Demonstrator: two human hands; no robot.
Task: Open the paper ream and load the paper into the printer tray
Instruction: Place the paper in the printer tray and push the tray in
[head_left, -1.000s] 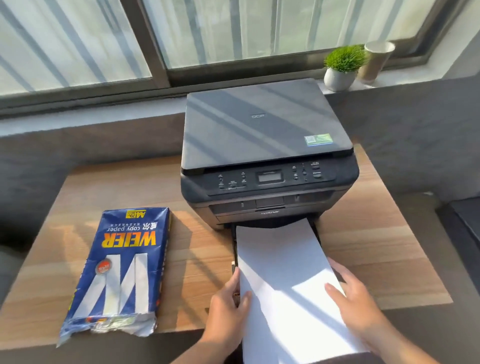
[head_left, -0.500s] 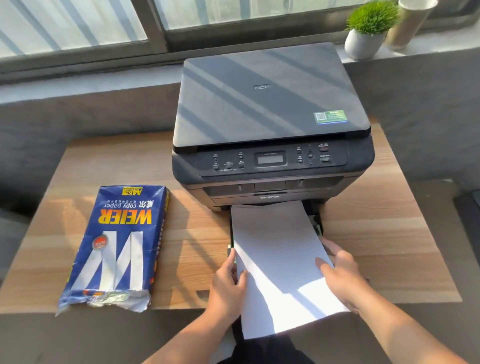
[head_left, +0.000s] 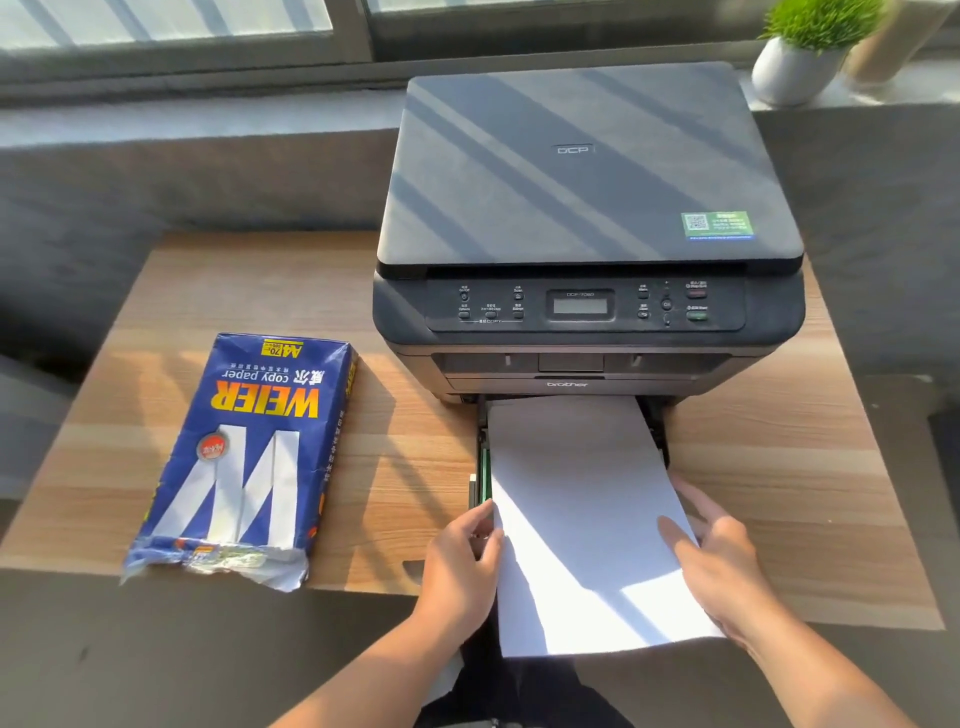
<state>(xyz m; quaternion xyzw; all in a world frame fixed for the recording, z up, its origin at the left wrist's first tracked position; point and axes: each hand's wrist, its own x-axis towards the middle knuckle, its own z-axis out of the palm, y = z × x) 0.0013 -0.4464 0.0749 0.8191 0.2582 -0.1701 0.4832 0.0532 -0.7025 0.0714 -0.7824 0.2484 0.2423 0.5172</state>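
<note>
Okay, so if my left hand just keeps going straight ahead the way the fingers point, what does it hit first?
Probably the left wall of the pulled-out tray, beside the paper stack your left hand grips; beyond it, the printer front. Depth is hard to judge here.

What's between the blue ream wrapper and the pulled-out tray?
Head view: only bare wooden table between the ream wrapper and the tray.
</note>
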